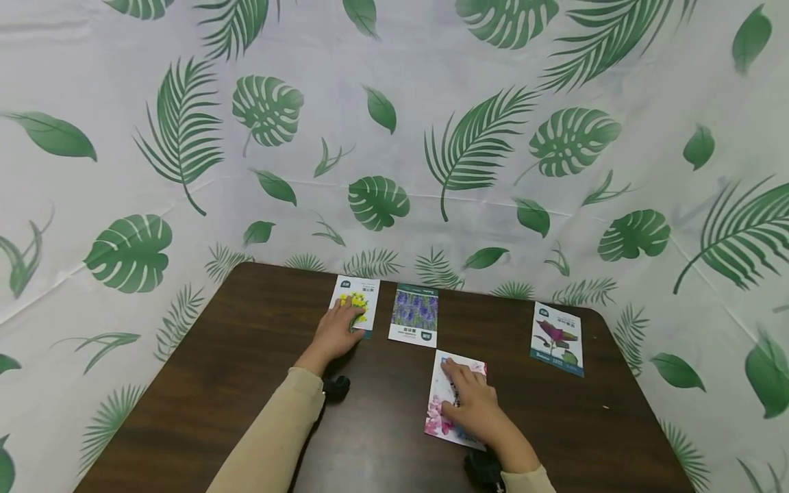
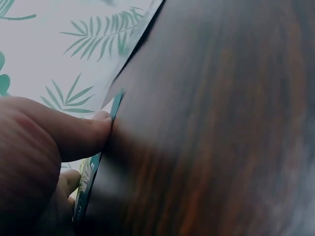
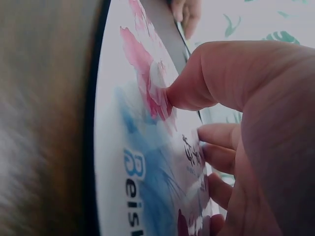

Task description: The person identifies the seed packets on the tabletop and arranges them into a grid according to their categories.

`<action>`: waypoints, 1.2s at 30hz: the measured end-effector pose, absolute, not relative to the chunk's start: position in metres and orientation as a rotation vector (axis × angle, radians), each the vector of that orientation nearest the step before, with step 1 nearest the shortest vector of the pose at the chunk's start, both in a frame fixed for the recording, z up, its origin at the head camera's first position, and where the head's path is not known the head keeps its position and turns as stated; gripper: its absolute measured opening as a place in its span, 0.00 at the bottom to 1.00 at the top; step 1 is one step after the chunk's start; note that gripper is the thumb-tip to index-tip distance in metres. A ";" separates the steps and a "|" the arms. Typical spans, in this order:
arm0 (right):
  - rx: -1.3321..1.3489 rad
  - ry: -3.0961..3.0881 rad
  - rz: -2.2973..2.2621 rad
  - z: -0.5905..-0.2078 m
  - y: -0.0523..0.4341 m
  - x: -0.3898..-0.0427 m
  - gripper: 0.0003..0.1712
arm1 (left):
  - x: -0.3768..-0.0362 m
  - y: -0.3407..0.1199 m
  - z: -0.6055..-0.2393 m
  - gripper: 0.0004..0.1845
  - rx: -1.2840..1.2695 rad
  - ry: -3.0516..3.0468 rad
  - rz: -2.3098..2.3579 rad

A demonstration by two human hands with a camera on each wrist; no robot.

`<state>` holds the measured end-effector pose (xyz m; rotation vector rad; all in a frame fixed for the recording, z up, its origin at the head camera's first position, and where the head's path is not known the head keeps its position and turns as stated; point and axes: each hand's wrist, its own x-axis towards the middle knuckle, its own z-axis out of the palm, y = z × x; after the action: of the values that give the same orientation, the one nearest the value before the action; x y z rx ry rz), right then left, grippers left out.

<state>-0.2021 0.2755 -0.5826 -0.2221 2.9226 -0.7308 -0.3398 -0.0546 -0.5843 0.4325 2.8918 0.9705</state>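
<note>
On the far part of the table, my left hand [image 1: 335,331] rests on a flat card with yellow flowers [image 1: 368,291]. Its thumb [image 2: 96,129] lies at the card's teal edge [image 2: 117,104] in the left wrist view. Nearer and to the right, my right hand [image 1: 477,404] lies over a white card with pink flowers and blue shading [image 1: 439,411]. Thumb and fingertips touch that card's face in the right wrist view, where large printed letters [image 3: 132,189] show. Part of each card is hidden under the hand.
A card with purple flower spikes [image 1: 414,313] lies between the two hands, toward the back. Far right is a card with a dark magenta bloom [image 1: 557,339]. The brown wooden table [image 1: 246,356] ends at a leaf-printed white cloth [image 1: 401,150]. A small pale speck lies at right.
</note>
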 end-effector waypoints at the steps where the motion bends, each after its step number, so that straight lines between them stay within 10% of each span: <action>1: -0.225 2.928 -0.728 -0.582 0.275 -0.201 0.48 | -0.340 -0.055 -0.583 0.29 0.438 2.888 0.966; 31: -0.564 2.923 -0.810 -0.584 0.205 -0.174 0.52 | -0.358 -0.056 -0.593 0.40 0.432 2.727 0.801; 36: -0.627 2.917 -0.815 -0.581 0.194 -0.171 0.31 | -0.361 -0.056 -0.591 0.41 0.441 2.689 0.726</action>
<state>-0.1705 0.1938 -0.5807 -0.6268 2.9169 -0.8153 -0.3610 -0.0565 -0.5909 0.4408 2.6894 0.7262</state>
